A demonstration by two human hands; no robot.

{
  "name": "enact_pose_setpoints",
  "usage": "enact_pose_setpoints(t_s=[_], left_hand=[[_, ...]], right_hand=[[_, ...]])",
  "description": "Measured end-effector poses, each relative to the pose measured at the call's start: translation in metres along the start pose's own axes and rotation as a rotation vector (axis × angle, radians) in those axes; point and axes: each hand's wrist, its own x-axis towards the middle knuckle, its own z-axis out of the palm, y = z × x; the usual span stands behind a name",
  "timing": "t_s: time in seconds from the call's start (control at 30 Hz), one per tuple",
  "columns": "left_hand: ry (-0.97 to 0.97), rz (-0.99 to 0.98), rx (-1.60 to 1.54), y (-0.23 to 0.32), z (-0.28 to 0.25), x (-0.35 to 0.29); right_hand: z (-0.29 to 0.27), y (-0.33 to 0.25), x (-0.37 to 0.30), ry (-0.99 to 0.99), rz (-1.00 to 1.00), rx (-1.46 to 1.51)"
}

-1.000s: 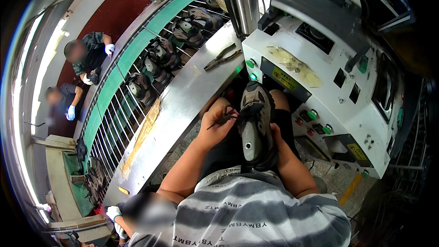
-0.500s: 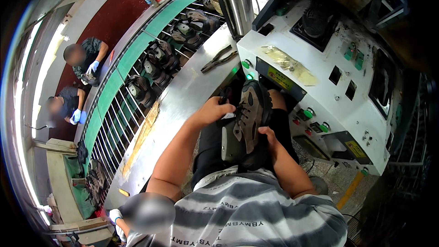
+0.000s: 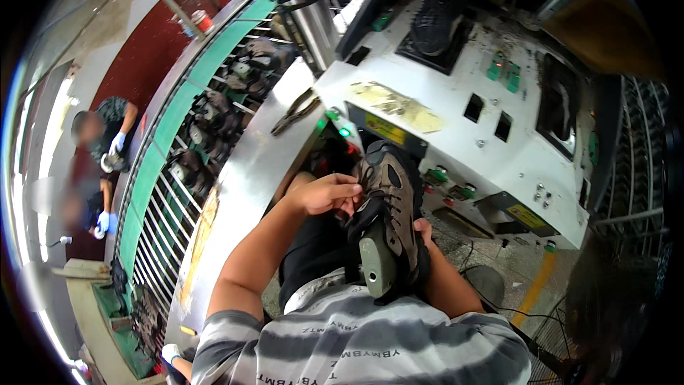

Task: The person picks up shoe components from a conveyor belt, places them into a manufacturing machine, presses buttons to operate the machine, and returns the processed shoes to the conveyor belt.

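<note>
A brown and grey laced shoe (image 3: pixel 405 207) with a dark sole stands toe-up in front of my lap. An olive-green shoe last (image 3: pixel 377 260) with a small hole fills its opening and sticks out toward me. My left hand (image 3: pixel 329 194) is at the left edge of the lacing, thumb and fingers pinched together on a dark shoelace. From the right side my right hand (image 3: pixel 423 231) grips the shoe, its thumb showing along the upper. Its other fingers are hidden behind the shoe.
Ahead right stands a white machine (image 3: pixel 449 128) with green buttons and a dark shoe (image 3: pixel 433 25) on top. Pliers (image 3: pixel 296 111) and a steel flask (image 3: pixel 305 14) are on the metal ledge (image 3: pixel 242 192). Beyond it, a roller conveyor (image 3: pixel 153 224) carries several shoes. Two gloved people work at far left.
The shoe has turned, its last now pointing more to the lower right. My left hand has shifted down and come to the laces. The view has swung to the right.
</note>
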Motion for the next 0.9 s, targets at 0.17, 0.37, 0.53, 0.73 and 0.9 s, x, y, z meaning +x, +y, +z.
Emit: enact_pose_setpoints(t_s=[0.17, 0.37, 0.53, 0.73, 0.9], left_hand=[[0.192, 0.043, 0.22, -0.017, 0.005, 0.02], [0.782, 0.176, 0.701, -0.128, -0.056, 0.028], [0.732, 0.205, 0.441, -0.132, -0.06, 0.045], [0.741, 0.283, 0.133, -0.102, -0.047, 0.033], [0.735, 0.316, 0.159, -0.115, -0.061, 0.042]], right_hand=[[0.011, -0.037, -0.054, -0.072, -0.309, -0.087], [0.074, -0.119, -0.16, 0.101, -0.934, -0.478], [0.128, -0.25, -0.21, 0.796, -1.589, -1.335], [0.178, -0.379, -0.202, 1.361, -1.156, -1.406], [0.144, -0.468, -0.174, 1.641, -0.867, -1.6]])
